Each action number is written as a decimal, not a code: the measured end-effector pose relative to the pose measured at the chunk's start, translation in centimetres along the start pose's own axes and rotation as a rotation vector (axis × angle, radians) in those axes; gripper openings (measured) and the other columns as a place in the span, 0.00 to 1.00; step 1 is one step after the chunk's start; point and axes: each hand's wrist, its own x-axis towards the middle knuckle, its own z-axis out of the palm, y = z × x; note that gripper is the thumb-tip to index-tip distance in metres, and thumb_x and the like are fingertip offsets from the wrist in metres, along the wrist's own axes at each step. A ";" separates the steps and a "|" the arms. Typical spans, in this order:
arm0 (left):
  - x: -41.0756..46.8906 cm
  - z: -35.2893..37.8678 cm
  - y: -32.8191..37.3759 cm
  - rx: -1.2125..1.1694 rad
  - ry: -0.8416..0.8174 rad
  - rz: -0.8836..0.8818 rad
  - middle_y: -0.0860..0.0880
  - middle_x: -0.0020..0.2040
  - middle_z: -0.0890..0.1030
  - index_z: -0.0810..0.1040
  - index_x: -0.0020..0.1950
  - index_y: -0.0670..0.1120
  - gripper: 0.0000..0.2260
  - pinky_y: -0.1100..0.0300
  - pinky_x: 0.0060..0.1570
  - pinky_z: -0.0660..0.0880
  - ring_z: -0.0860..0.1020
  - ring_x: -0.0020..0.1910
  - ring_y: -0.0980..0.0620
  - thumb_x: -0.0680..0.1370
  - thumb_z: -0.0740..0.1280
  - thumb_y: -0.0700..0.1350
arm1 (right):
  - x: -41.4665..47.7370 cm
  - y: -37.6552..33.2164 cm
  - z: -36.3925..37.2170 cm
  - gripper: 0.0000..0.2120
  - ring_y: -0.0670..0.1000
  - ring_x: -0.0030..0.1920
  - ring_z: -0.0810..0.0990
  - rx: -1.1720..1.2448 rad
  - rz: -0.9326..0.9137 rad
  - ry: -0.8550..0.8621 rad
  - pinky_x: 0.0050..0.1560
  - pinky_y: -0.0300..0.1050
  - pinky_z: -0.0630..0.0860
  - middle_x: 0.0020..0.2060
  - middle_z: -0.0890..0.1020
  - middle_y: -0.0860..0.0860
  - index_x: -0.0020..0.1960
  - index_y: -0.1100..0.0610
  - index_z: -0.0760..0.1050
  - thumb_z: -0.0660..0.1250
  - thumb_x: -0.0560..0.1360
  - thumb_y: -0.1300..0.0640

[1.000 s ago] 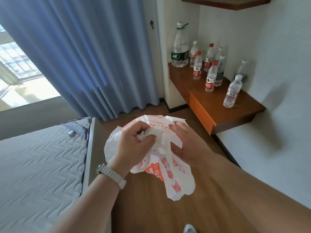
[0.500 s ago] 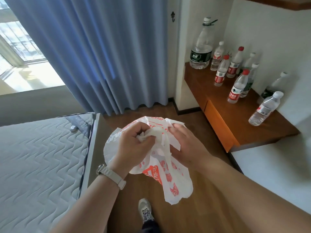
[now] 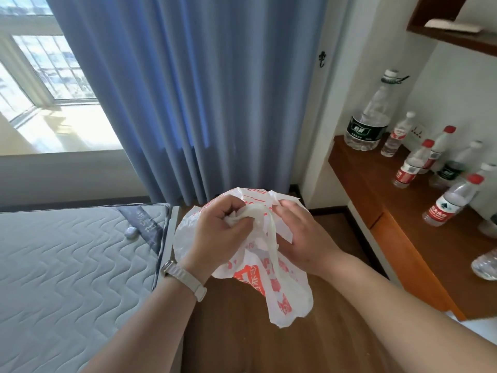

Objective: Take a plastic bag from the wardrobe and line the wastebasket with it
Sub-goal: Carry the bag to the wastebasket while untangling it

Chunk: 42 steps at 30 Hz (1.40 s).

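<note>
Blue curtain (image 3: 188,98) is hung at back, quilted mattress (image 3: 67,265) seen lower left, wooden desk (image 3: 398,211) at right with water bottles (image 3: 443,204) stood on it. White-and-red plastic bag (image 3: 271,281) is held mid-air over wood floor, crumpled. Left hand (image 3: 212,238) fingers are closed on bunched handle; right hand (image 3: 304,238) is pinched on bag's edge.

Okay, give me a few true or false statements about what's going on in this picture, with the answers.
1. Both hands grip the plastic bag. True: the left hand and right hand each hold it.
2. The bag already lines a wastebasket. False: no wastebasket is in view.
3. A wristwatch is on the left wrist. True.
4. The water bottles lie on the mattress. False: they are on the wooden desk.
5. The curtain is red. False: it is blue.
</note>
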 end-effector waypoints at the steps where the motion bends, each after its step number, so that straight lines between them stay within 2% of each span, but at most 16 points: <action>1: 0.6 -0.7 -0.5 0.008 0.010 -0.001 0.58 0.36 0.77 0.76 0.37 0.54 0.05 0.72 0.34 0.71 0.75 0.36 0.59 0.67 0.69 0.44 | 1.1 -0.3 0.4 0.31 0.45 0.73 0.59 -0.007 -0.011 -0.010 0.69 0.51 0.63 0.74 0.61 0.42 0.75 0.44 0.57 0.59 0.76 0.34; 5: 3.2 -2.8 -2.8 0.021 0.045 -0.029 0.54 0.35 0.77 0.77 0.37 0.50 0.03 0.69 0.32 0.73 0.74 0.34 0.57 0.67 0.69 0.42 | 5.7 -1.0 1.8 0.31 0.45 0.73 0.58 -0.012 -0.099 -0.022 0.69 0.46 0.59 0.74 0.61 0.43 0.75 0.46 0.58 0.59 0.77 0.35; 9: 5.7 -3.6 -5.1 0.064 0.073 -0.063 0.53 0.35 0.77 0.77 0.37 0.48 0.02 0.68 0.33 0.73 0.75 0.35 0.56 0.68 0.69 0.42 | 10.0 -0.5 3.1 0.29 0.46 0.72 0.59 0.017 -0.157 -0.045 0.69 0.45 0.58 0.74 0.63 0.45 0.74 0.48 0.60 0.58 0.78 0.37; 15: 11.2 -3.2 -8.7 0.143 0.096 -0.111 0.58 0.36 0.77 0.77 0.38 0.51 0.06 0.71 0.35 0.74 0.76 0.38 0.56 0.70 0.71 0.40 | 17.9 2.1 5.3 0.28 0.45 0.72 0.58 0.063 -0.237 -0.059 0.68 0.43 0.57 0.74 0.64 0.46 0.74 0.50 0.62 0.60 0.78 0.39; 20: 19.1 -1.2 -10.7 0.173 0.147 -0.134 0.59 0.32 0.75 0.75 0.35 0.53 0.07 0.72 0.33 0.69 0.73 0.33 0.58 0.67 0.69 0.41 | 26.4 5.7 5.3 0.28 0.47 0.72 0.60 0.125 -0.271 -0.094 0.68 0.44 0.59 0.73 0.63 0.47 0.73 0.50 0.62 0.59 0.78 0.38; 23: 24.3 0.9 -11.4 0.169 0.153 -0.163 0.55 0.31 0.75 0.76 0.34 0.49 0.05 0.67 0.33 0.70 0.72 0.32 0.58 0.66 0.68 0.40 | 31.2 8.5 4.4 0.29 0.47 0.72 0.61 0.153 -0.257 -0.100 0.68 0.50 0.66 0.73 0.63 0.45 0.73 0.48 0.60 0.58 0.78 0.36; 26: 28.4 2.8 -12.2 0.158 0.192 -0.181 0.48 0.32 0.76 0.77 0.36 0.43 0.01 0.57 0.34 0.73 0.73 0.33 0.49 0.65 0.68 0.40 | 35.2 11.1 3.6 0.32 0.48 0.72 0.60 0.167 -0.268 -0.142 0.68 0.51 0.66 0.73 0.62 0.45 0.74 0.48 0.58 0.53 0.76 0.32; 27: 29.4 3.3 -12.5 0.155 0.200 -0.173 0.48 0.33 0.76 0.77 0.36 0.44 0.02 0.57 0.34 0.73 0.74 0.34 0.48 0.65 0.68 0.41 | 36.5 11.8 3.4 0.33 0.48 0.73 0.60 0.167 -0.281 -0.149 0.69 0.51 0.65 0.74 0.62 0.46 0.74 0.48 0.58 0.52 0.75 0.31; 29: 30.9 4.1 -13.2 0.143 0.204 -0.171 0.53 0.32 0.76 0.77 0.36 0.48 0.01 0.63 0.34 0.72 0.73 0.33 0.54 0.65 0.67 0.44 | 38.7 12.7 3.3 0.32 0.47 0.72 0.60 0.171 -0.310 -0.147 0.67 0.49 0.63 0.73 0.63 0.46 0.74 0.49 0.59 0.53 0.76 0.33; 31: 32.1 4.3 -14.0 0.145 0.223 -0.202 0.55 0.32 0.75 0.76 0.35 0.50 0.03 0.64 0.34 0.71 0.72 0.33 0.56 0.66 0.68 0.41 | 40.5 13.3 3.4 0.30 0.46 0.71 0.60 0.185 -0.319 -0.147 0.67 0.46 0.62 0.73 0.64 0.46 0.73 0.49 0.60 0.56 0.77 0.35; 35: 34.8 3.5 -15.8 0.172 0.256 -0.204 0.45 0.33 0.74 0.76 0.36 0.42 0.02 0.54 0.33 0.71 0.72 0.34 0.45 0.66 0.68 0.37 | 43.7 14.1 4.1 0.29 0.47 0.73 0.60 0.180 -0.334 -0.178 0.71 0.49 0.62 0.73 0.63 0.46 0.74 0.48 0.60 0.55 0.77 0.35; 37: 36.2 2.9 -16.9 0.189 0.270 -0.195 0.45 0.33 0.75 0.76 0.36 0.41 0.02 0.54 0.32 0.72 0.72 0.34 0.45 0.66 0.68 0.36 | 45.5 14.2 4.7 0.28 0.48 0.73 0.60 0.176 -0.329 -0.193 0.70 0.50 0.63 0.74 0.62 0.46 0.74 0.46 0.59 0.57 0.78 0.36; 42: 38.7 0.4 -20.4 0.191 0.305 -0.215 0.44 0.34 0.75 0.77 0.37 0.40 0.02 0.51 0.34 0.73 0.73 0.35 0.44 0.67 0.68 0.36 | 50.0 13.2 6.9 0.28 0.48 0.72 0.60 0.170 -0.356 -0.230 0.67 0.44 0.60 0.73 0.63 0.46 0.74 0.47 0.59 0.56 0.78 0.37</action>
